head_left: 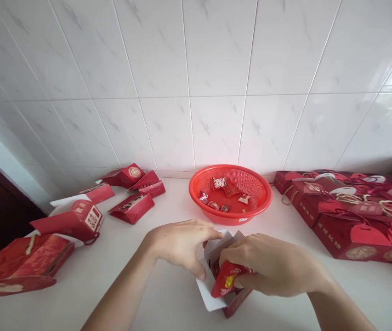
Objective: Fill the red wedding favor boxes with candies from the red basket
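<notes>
A small red box with white inner flaps (211, 294) stands open on the white counter, between my hands. My right hand (263, 264) grips a red packet (226, 279) with a yellow print, over the box's opening and partly inside it. On the box's left side is my left hand (185, 246), thumb and fingers apart around the edge of the flaps. Its fingertips are partly hidden behind the flap. Something dark red shows deep in the box, too covered to make out.
A red plastic basket (230, 219) holding several wrapped sweets stands behind the box, near the tiled wall (216, 124). Several closed red boxes (343, 234) with cords fill the right. Unfilled-looking folded red boxes (132, 208) lie at the left, with a larger patterned one (26, 259) nearer.
</notes>
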{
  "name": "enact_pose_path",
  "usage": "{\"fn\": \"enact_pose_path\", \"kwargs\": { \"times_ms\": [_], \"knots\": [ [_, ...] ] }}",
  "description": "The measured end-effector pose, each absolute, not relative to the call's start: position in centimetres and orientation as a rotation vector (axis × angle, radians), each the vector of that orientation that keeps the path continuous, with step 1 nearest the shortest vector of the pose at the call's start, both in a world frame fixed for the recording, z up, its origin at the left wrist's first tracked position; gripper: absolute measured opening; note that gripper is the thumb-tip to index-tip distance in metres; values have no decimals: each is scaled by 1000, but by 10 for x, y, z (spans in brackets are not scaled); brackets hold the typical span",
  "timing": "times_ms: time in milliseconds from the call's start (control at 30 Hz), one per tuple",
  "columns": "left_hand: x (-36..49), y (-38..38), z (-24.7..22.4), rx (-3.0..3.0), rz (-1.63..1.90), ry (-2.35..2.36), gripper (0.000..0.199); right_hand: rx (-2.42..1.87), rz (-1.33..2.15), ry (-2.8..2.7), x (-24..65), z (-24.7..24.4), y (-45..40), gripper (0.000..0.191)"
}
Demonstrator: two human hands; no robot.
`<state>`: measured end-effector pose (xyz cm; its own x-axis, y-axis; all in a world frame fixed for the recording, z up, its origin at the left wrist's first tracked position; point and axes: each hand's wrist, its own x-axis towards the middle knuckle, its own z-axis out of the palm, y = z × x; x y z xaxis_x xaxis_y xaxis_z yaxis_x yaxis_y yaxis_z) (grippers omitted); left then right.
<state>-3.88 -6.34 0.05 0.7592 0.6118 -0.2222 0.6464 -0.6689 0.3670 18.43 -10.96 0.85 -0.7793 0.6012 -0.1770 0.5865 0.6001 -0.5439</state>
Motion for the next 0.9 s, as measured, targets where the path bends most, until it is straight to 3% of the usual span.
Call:
{"fn": "enact_pose_path", "kwargs": {
  "times_ms": [233, 333, 433, 533, 600, 733, 900],
  "knots": [
    [-35, -53, -3, 2484, -206, 978, 87, -1137, 836, -2807, 192, -2, -102, 15],
    [-31, -54, -1, 2479, -111, 904, 72, -1117, 818, -2818, 191, -2, -104, 15],
    [-26, -48, -5, 2467, 234, 892, 45, -1138, 773, -2895, 185, 1, -114, 12],
    [-21, -34, -19, 2496, 454, 1086, 51, -1116, 670, -2996, 176, 2, -125, 7],
    [-16, -23, -30, 2590, 361, 1225, 55, -1086, 624, -3043, 172, 1, -131, 7],
    [-3, -17, -47, 2762, 177, 1422, 35, -1100, 623, -3081, 168, -4, -137, 14],
    [12, -32, -54, 2921, 21, 1360, 34, -1081, 586, -3085, 169, -10, -136, 20]
  ]
}}
